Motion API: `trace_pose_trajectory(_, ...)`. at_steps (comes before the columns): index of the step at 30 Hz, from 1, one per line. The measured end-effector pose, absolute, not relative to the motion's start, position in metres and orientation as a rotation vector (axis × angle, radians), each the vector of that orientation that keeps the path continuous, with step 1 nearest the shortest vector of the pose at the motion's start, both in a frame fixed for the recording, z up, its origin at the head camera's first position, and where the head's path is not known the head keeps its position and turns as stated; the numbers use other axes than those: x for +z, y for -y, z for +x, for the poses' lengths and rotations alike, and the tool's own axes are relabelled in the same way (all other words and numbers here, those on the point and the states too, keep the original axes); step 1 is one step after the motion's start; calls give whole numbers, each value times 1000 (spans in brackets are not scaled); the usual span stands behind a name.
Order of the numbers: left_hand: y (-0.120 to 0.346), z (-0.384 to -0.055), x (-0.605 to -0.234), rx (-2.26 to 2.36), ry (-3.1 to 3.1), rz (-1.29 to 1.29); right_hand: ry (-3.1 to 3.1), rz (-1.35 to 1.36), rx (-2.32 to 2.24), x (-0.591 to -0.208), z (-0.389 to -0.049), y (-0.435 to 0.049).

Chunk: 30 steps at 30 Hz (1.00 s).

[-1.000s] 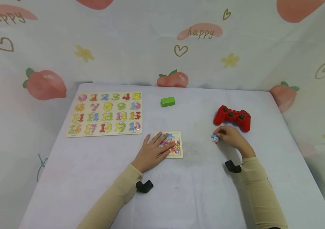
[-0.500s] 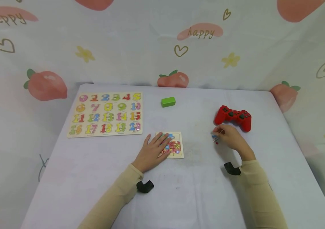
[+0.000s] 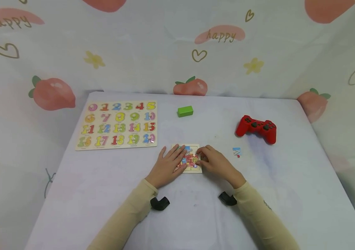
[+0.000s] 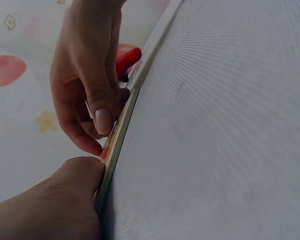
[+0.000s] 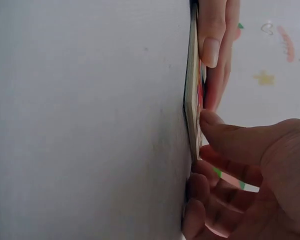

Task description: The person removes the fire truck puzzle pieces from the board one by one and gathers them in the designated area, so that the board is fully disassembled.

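A small square jigsaw puzzle [image 3: 193,170] lies flat on the table, its colourful picture partly covered by both hands. Spread over its left part, my left hand [image 3: 168,165] rests with straight fingers. At the right edge of the puzzle, my right hand [image 3: 216,163] has its thumb and fingers bent together over the board. A thin pale edge shows between those fingers in the left wrist view, apparently a puzzle piece, mostly hidden. Another puzzle piece [image 3: 236,151], blue and white with a red tab, lies loose to the right.
A wooden number board [image 3: 116,148] lies at the back left. Behind the puzzle sits a green block [image 3: 185,111]. A red game controller [image 3: 256,129] is at the back right, beyond the loose piece.
My right hand has moved left from beside the loose piece to the puzzle's right edge. That piece now lies uncovered on the table. The left hand stays on the puzzle.
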<state>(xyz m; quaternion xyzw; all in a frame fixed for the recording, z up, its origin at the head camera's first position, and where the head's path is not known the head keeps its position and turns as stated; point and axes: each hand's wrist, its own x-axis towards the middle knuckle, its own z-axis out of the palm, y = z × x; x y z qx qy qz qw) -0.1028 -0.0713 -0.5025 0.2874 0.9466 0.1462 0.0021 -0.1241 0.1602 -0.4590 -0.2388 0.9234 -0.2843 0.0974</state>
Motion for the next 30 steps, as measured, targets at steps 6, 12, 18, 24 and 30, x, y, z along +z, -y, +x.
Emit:
trace_pose_trajectory(6,72,-102,-501,484,-2953,912,-2744,-655,-868,-458,-121,-155)
trace_pose_trajectory(12,73,-102,-502,523,-2945,917,-2756,-620,-901,-458,-120,-153)
trace_pose_trajectory(18,74,-103,-505,574,-2962,922,-2772,-615,-904,-461,-122,-151)
trace_pose_trajectory(24,73,-103,-506,578,-2989,940,-2782,-612,-889,-463,-123,-150)
trace_pose_trajectory(30,73,-104,-510,551,-3005,938,-2784,-605,-882,-463,-123,-150)
